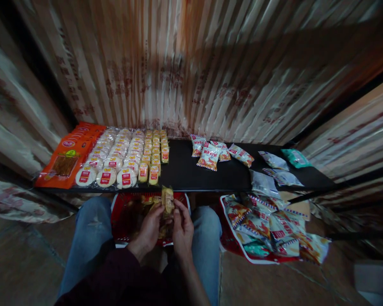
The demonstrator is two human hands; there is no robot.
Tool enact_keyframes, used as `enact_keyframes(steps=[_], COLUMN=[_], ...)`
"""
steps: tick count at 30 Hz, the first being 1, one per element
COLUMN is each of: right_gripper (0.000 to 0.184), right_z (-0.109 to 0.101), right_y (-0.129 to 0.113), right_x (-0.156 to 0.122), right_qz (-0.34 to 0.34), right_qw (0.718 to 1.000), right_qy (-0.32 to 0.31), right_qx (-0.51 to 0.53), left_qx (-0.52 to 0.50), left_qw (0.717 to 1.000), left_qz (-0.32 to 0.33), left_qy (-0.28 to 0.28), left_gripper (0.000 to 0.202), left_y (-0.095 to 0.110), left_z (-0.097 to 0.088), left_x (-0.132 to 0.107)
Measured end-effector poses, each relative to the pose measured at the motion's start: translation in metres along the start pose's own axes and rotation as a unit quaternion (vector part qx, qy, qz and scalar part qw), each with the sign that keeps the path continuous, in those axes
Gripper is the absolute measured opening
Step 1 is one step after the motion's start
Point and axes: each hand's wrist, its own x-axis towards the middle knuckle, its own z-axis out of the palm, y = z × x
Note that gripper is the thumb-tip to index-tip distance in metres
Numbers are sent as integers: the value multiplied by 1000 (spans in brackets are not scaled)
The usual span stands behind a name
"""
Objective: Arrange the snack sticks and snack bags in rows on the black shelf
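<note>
Over a red basket (117,219) between my knees, both hands come together on one small yellow wrapped snack (168,200). My left hand (151,227) grips it from the left side, fingers closed near its lower edge. On the other side, my right hand (182,227) pinches it with thumb and fingers. More small wrapped pieces lie in the shadowed basket below, partly hidden by my hands. Just beyond, on the black shelf (181,170), stand rows of similar yellow wrapped snacks (153,173), beside rows of round white wrapped crackers (127,176).
Orange snack bags (62,163) overlap at the shelf's left end. Red-and-white snack bags (208,156) and a green bag (296,158) lie loosely toward the right. A second red basket (234,245), heaped with bags, sits by my right knee. Metal posts frame the shelf; wrinkled printed sheeting (166,63) hangs behind.
</note>
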Motion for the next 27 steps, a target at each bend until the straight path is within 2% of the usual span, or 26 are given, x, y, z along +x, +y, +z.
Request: enact_keyframes(steps=[5, 8, 14, 20, 27], right_gripper=[36, 37, 37, 38, 39], right_z=[-1, 1, 3, 9, 15], right_y=[1, 2, 2, -8, -7], right_x=[9, 15, 28, 37, 59], right_qz=[-25, -26, 8, 35, 22], right_qw=[999, 998, 999, 998, 999], right_qy=[-32, -51, -47, -51, -38], right_qx=[-27, -26, -17, 22, -3], left_qx=[112, 190, 299, 362, 396], left_qw=[987, 966, 917, 876, 852], left_qz=[112, 171, 256, 302, 326], left_qy=[33, 36, 68, 100, 103], left_gripper=[32, 30, 29, 34, 40], left_y=[3, 4, 4, 7, 13], left_z=[10, 12, 14, 22, 31], left_x=[0, 7, 19, 18, 21])
